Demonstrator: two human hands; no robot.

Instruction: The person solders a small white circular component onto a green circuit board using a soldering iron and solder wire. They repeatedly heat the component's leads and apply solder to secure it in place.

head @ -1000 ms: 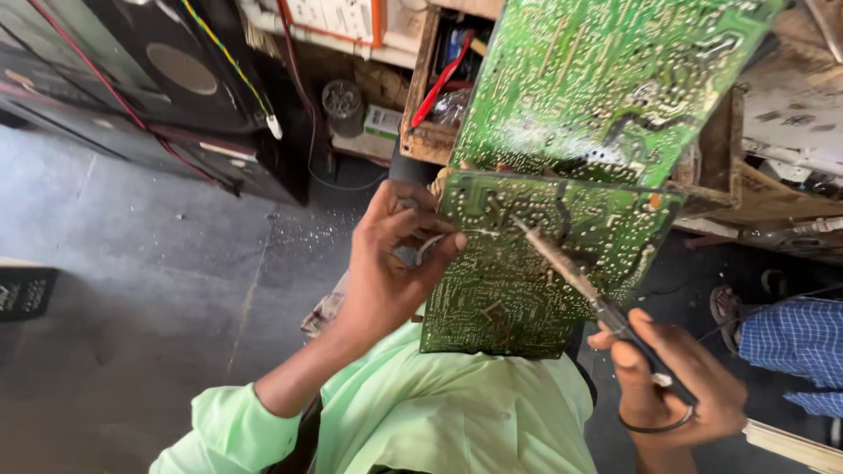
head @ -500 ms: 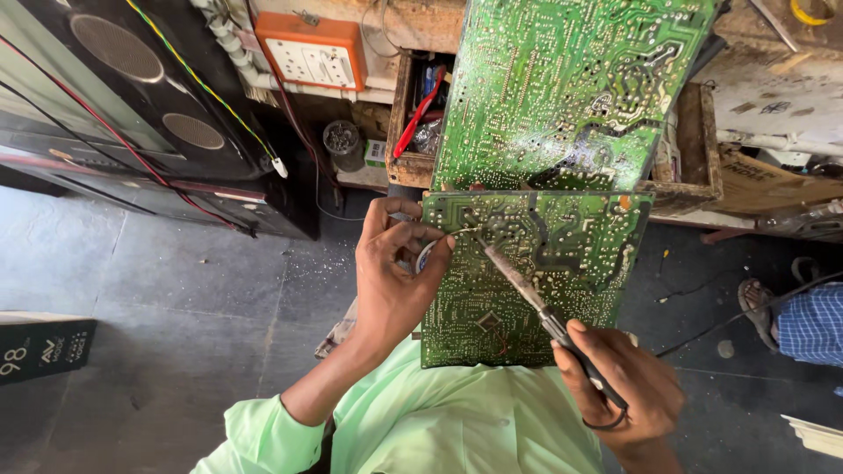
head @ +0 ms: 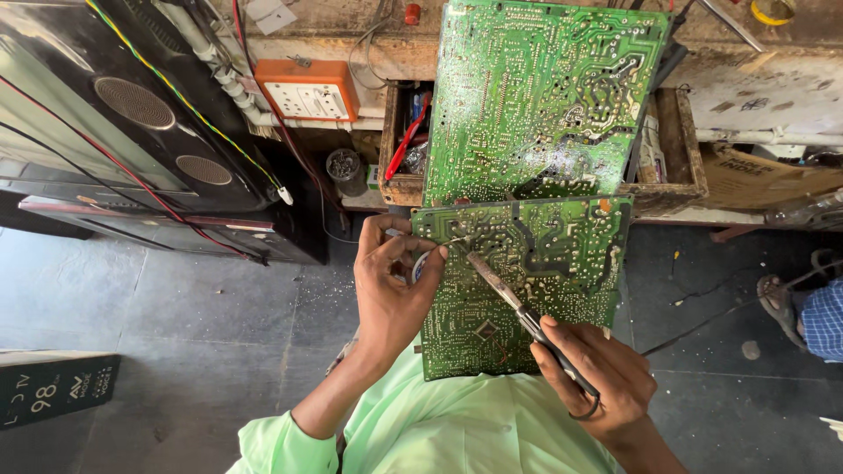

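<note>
far left of the lower circuit board (head: 536, 281) a black speaker cabinet (head: 132, 132) leans with its two round grilles, and red, yellow and green wires (head: 184, 105) run slantwise across its face. a dark sign plate (head: 57, 386) lies on the grey floor (head: 193, 316), well down and left of the board. up and left of the board an orange socket box (head: 309, 89) sits against the bench edge.

the left hand (head: 391, 285) comes next, at the board's left edge. its fingers are pinched together on a thin solder wire (head: 439, 244), whose end reaches onto the upper left corner of the board; a small round spool seems tucked in the palm, though it is mostly hidden. the lower circuit board itself rests solder side up on the lap, over a light green shirt (head: 465, 430), tilted a little. its top edge touches the bottom edge of a larger green circuit board (head: 544, 96), which stands above it against a wooden drawer tray (head: 676, 149) holding small tools.

across the lower board lies the soldering iron (head: 509, 294), tip up and left, meeting the solder wire near the board's upper left corner. the right hand (head: 606, 382) is closed around the iron's dark handle at the board's lower right corner, its cord looping under the fingers.

far right of the board another person's sandalled foot (head: 777, 303) and blue checked sleeve (head: 825, 320) show at the frame's edge.
</note>
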